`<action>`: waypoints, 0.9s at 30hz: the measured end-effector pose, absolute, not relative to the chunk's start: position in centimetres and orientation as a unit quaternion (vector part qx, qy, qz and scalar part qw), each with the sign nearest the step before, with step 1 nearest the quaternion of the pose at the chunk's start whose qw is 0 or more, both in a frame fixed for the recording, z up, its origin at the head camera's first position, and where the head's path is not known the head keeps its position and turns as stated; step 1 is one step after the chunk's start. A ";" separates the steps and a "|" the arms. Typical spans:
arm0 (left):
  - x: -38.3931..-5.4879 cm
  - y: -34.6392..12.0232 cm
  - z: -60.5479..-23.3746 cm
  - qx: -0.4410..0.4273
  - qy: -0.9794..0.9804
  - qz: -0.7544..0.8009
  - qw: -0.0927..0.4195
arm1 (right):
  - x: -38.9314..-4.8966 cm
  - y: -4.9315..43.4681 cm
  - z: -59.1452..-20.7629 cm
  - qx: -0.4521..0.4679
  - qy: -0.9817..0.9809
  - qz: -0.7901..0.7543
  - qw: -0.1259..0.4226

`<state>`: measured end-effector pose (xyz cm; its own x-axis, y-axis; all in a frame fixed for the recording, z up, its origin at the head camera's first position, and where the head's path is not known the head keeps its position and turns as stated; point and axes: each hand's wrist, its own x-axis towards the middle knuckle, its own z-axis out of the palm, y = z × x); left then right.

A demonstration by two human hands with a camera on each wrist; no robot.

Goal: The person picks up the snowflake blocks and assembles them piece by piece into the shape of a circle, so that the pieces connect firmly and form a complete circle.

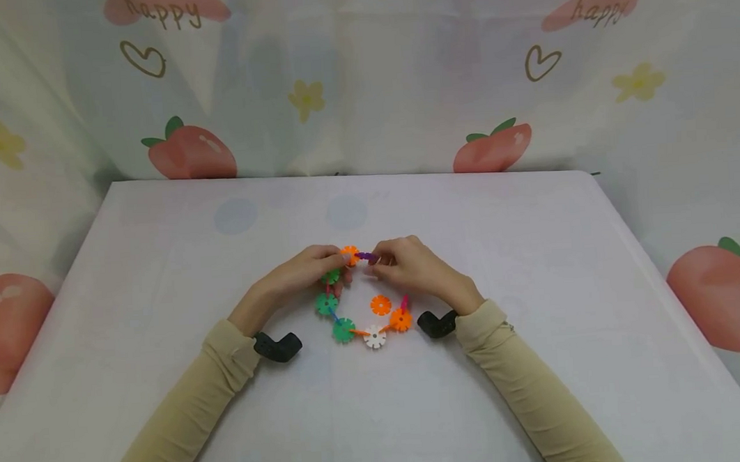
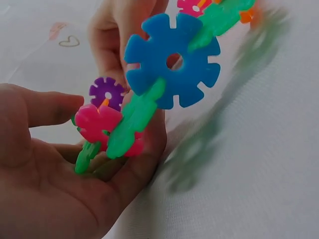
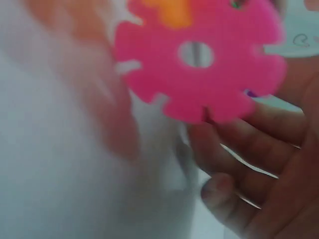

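A chain of notched plastic snowflake discs curves in an unclosed ring on the table. My left hand [image 1: 299,271] grips its upper left part, by an orange disc [image 1: 350,253] and a green disc [image 1: 330,275]. At the chain's upper end my right hand [image 1: 412,267] pinches a purple disc [image 1: 366,256], seen edge-on. In the left wrist view, a pink disc [image 2: 94,119] lies between the left thumb and fingers, with a blue disc [image 2: 149,55] nearer the camera. A pink disc [image 3: 239,55] fills the right wrist view and partly covers the right fingers.
The lower chain holds a green disc [image 1: 344,330], a white disc [image 1: 375,337] and an orange disc [image 1: 401,320]. Inside the curve lies another orange disc [image 1: 381,305]. Black wrist devices [image 1: 278,347] sit at both cuffs. The white table [image 1: 541,389] meets a printed curtain behind.
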<state>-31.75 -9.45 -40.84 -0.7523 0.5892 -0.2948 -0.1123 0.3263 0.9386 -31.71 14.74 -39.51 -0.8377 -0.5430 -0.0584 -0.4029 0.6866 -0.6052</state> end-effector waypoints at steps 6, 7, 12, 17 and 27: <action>-32.0 -9.7 -40.8 0.131 0.748 0.572 0.309 | -32.0 15.6 -38.9 -0.258 0.896 -0.303 0.197; -32.0 -9.7 -40.8 0.129 0.747 0.574 0.309 | -32.0 15.7 -38.9 -0.264 0.892 -0.304 0.206; -32.1 -9.6 -40.9 0.123 0.739 0.585 0.313 | -32.1 16.0 -39.0 -0.270 0.868 -0.326 0.257; -32.1 -9.4 -41.0 0.127 0.733 0.588 0.317 | -31.9 16.0 -39.2 -0.265 0.863 -0.331 0.276; -31.8 -9.2 -40.9 0.135 0.733 0.588 0.315 | -31.8 15.8 -39.0 -0.295 0.869 -0.296 0.265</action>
